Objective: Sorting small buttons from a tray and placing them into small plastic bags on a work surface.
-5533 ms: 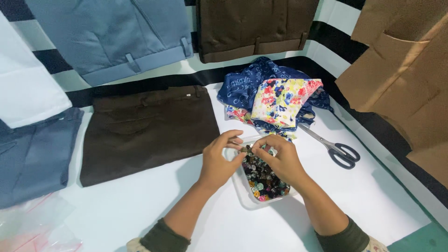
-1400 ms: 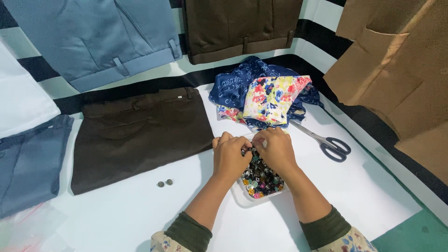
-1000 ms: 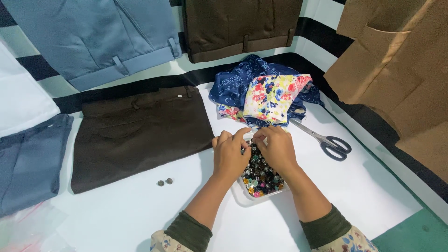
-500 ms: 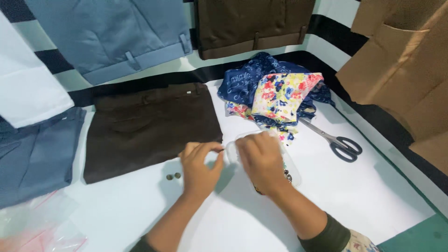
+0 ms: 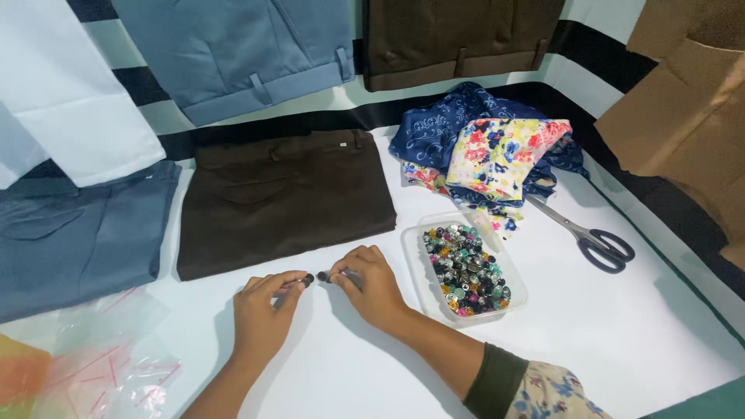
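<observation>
My left hand [image 5: 262, 314] and my right hand [image 5: 368, 284] rest on the white table, fingertips facing each other. Each pinches a small dark button: one button [image 5: 308, 279] at my left fingertips, the other button [image 5: 323, 276] at my right fingertips, almost touching. Folded dark brown trousers [image 5: 283, 199] lie just beyond the hands. To the right of my right hand sits a clear plastic tray [image 5: 420, 270] filled with several mixed coloured buttons [image 5: 466, 269].
Black-handled scissors [image 5: 586, 236] lie right of the tray. A pile of blue and floral fabric [image 5: 486, 150] sits behind it. Blue-grey trousers [image 5: 74, 236] lie at left, plastic bags [image 5: 93, 361] at lower left, brown cardboard [image 5: 683, 124] at right.
Both hands left the button tray and moved left onto the bare table, where two dark buttons were lying. They now hold those buttons by the fingertips. The tray is uncovered.
</observation>
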